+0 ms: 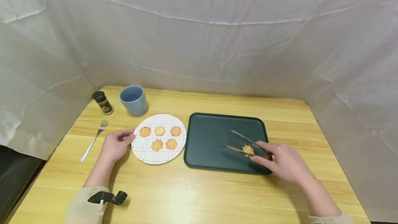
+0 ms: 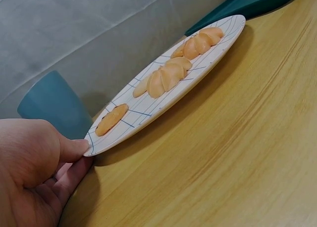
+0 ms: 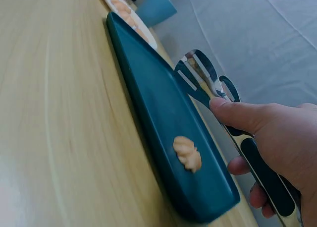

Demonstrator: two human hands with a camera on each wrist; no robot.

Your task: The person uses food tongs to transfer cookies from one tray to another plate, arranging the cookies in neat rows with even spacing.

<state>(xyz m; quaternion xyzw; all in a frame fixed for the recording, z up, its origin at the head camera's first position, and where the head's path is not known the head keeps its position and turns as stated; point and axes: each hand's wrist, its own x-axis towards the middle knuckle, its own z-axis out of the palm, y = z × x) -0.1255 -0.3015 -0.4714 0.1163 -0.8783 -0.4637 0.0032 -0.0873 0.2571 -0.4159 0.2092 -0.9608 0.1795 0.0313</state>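
My left hand pinches the left rim of a white plate with blue grid lines, thumb on top and fingers beneath in the left wrist view. Three round cookies lie in a row on it, with two flower-shaped cookies nearer me. In my right hand are metal tongs, held by the handles with their arms spread apart. Below the tongs, one flower-shaped cookie lies on the dark green tray, near its right end. In the head view the tongs' arms pass over and beside this cookie.
A blue cup stands behind the plate, with a black-capped spice jar left of it. Left of my left hand lies a fork. Grey cloth hangs around the back and sides of the wooden table.
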